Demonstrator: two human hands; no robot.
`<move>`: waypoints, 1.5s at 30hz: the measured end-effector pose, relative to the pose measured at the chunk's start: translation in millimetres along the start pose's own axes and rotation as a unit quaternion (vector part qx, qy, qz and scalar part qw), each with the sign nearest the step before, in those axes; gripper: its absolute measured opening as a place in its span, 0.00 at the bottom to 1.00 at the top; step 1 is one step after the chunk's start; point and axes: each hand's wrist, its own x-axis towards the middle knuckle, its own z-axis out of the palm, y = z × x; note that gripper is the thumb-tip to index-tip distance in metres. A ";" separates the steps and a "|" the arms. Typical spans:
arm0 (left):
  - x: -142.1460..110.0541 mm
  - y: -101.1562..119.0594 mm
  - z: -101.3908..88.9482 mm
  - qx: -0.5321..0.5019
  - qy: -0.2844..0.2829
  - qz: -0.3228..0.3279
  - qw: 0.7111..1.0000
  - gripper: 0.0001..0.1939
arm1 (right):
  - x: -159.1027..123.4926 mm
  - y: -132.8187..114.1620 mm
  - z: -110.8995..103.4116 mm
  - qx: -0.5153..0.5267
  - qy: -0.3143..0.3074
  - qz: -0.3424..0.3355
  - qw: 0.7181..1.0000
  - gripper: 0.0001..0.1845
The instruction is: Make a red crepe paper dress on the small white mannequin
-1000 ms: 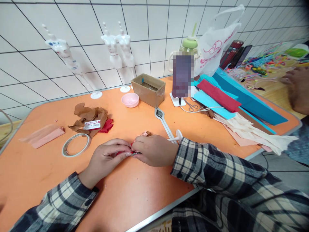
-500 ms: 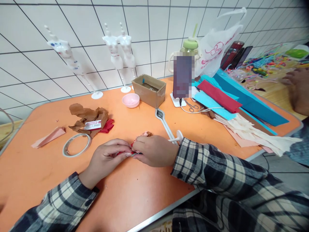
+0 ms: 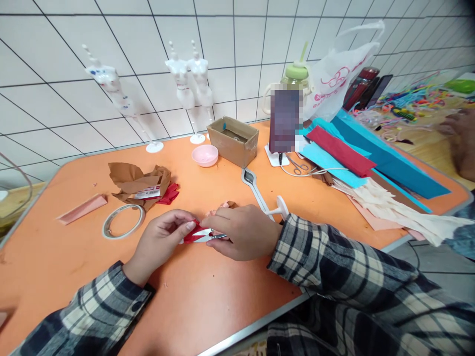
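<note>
My left hand (image 3: 158, 244) pinches a small piece of red crepe paper (image 3: 190, 234) between thumb and fingers above the table. My right hand (image 3: 245, 232) is closed around small scissors (image 3: 202, 237). Their blades are spread and point left, against the red paper. Behind my right hand lies a white stand with a round base (image 3: 282, 206). Some crumpled peach and brown paper (image 3: 227, 204) shows just beyond my right fingers; whether it is fixed to the stand is hidden.
Left of my hands lie a tape roll (image 3: 106, 230), crumpled brown paper (image 3: 128, 179) and a peach strip (image 3: 83, 208). White mannequins (image 3: 111, 89), a pink bowl (image 3: 205, 155), a cardboard box (image 3: 232, 146) and a phone (image 3: 284, 121) stand behind. Folded coloured papers (image 3: 339, 151) lie right.
The scissor blades have spread and now show clearly beside the red paper. My left fingers have shifted slightly away from my right hand. The whole view has moved a little.
</note>
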 end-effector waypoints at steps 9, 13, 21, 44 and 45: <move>-7.9 -4.0 3.5 -0.005 0.122 0.036 0.992 0.15 | 0.5 16.2 -2.5 0.136 0.142 0.025 0.980 0.18; -10.0 -4.2 5.6 0.059 0.036 0.090 0.994 0.10 | 6.0 22.4 5.7 0.218 0.123 0.017 0.968 0.14; -10.1 -9.6 7.0 0.100 -0.046 0.136 0.985 0.07 | 10.2 21.1 6.8 0.302 0.227 0.098 0.921 0.14; 9.0 -35.7 -23.5 0.226 0.159 0.105 0.955 0.18 | -24.9 23.2 -37.6 -0.183 -0.216 0.170 0.944 0.10; 9.2 -36.7 -21.6 0.221 0.139 0.090 0.961 0.20 | -26.0 25.6 -35.5 -0.173 -0.227 0.167 0.944 0.11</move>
